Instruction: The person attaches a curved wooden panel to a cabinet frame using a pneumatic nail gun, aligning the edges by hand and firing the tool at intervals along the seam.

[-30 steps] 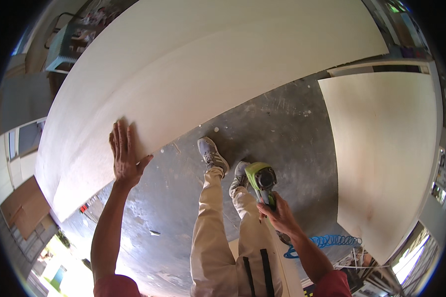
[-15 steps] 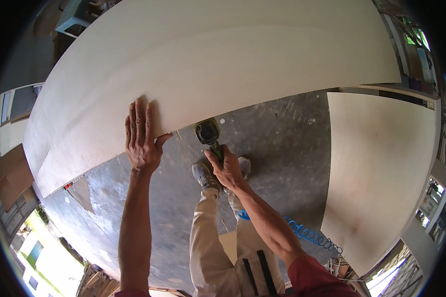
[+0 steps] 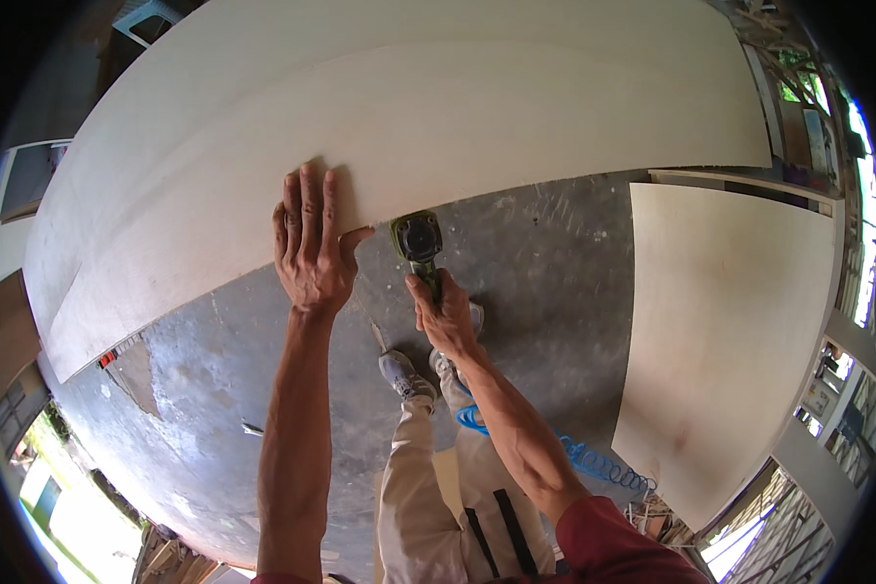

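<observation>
A large pale wooden sheet [image 3: 496,88] spans the far side in front of me. My left hand [image 3: 313,243] lies flat on its near edge, fingers stretched out and the thumb apart. In my right hand [image 3: 445,316] is the handle of a green and black air nail gun [image 3: 417,238], its head close against the sheet's near edge. Whether its nose touches the sheet is hidden under the tool. A coiled blue air hose [image 3: 594,459] runs behind my right forearm.
A second pale sheet [image 3: 730,331] stands at the right beside a wooden frame [image 3: 740,180]. My shoes [image 3: 404,375] are on the grey concrete floor [image 3: 545,253]. A small red object [image 3: 107,359] is by the sheet's left corner. A light blue plastic stool [image 3: 148,19] stands at the far left.
My left hand has slid to the right along the sheet's edge. The nail gun has shifted slightly right and away from me, nearer the edge. My feet have shifted too.
</observation>
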`<state>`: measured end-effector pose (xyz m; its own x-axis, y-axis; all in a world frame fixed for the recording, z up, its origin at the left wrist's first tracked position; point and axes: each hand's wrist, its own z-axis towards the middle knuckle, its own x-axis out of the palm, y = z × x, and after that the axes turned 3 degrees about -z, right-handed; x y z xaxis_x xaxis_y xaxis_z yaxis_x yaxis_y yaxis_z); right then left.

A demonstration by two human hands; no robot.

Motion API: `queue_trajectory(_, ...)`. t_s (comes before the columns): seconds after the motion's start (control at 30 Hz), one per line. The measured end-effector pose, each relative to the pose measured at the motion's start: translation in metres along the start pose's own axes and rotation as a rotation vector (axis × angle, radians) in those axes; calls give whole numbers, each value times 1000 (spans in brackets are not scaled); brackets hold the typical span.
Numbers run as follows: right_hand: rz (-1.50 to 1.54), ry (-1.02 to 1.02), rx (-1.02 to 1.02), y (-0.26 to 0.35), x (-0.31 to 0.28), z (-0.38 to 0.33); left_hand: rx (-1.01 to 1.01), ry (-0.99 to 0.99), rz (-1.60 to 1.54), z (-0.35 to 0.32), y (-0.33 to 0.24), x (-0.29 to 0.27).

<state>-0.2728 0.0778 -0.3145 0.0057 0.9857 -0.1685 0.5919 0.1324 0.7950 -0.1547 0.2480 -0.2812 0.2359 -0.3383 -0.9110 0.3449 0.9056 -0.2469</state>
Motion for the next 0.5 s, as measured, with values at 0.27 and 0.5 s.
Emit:
queue_trajectory(0.27,-33,-4,15,-8,10,-33,2,-17,-34,-3,5,-3)
queue_trajectory(0.5,69,-22,-27,7,6,-1,3,-26,-48,-1,3,2)
